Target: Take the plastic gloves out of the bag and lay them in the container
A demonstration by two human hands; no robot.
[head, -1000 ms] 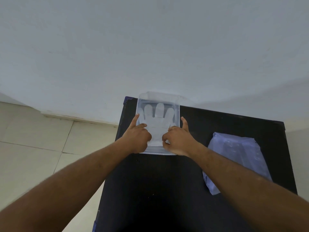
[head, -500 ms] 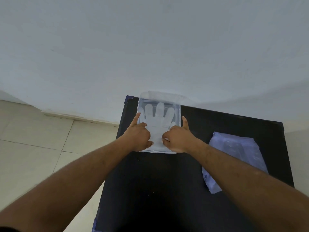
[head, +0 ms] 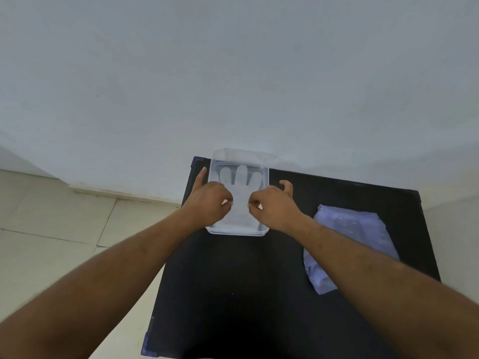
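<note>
Surface (head: 233, 294), black, flat and rectangular, set against a pale wall; everything else is placed by the container on it.

Bag (head: 344, 244), pale lilac, crinkled soft plastic, lies flat well to the right of the container and nearer the person; partly covered by the right forearm. Whether more gloves remain inside cannot be told.

Container (head: 237, 232), clear rigid plastic, shallow, rectangular with rounded corners, sits at the far left of the surface, its far end at the wall.

Glove (head: 242, 177), thin translucent white plastic, lies spread flat inside the container, fingers pointing to the wall, cuff toward the person.

Left hand (head: 207, 203) is over the container's left half, forefinger stretched along the outside of the left rim; grip narrow, thumb and fingers pinched at the glove's left edge near the palm. Right hand (head: 274, 207) is over the right half, likewise pinching the glove's right edge, remaining fingers curled above the right rim.

Handling, judged: film is near weightless, limp, clingy, prone to crease and lift with any draught. Best taken by fingertip pinches at opposite edges or cuff and lowered flat.
</note>
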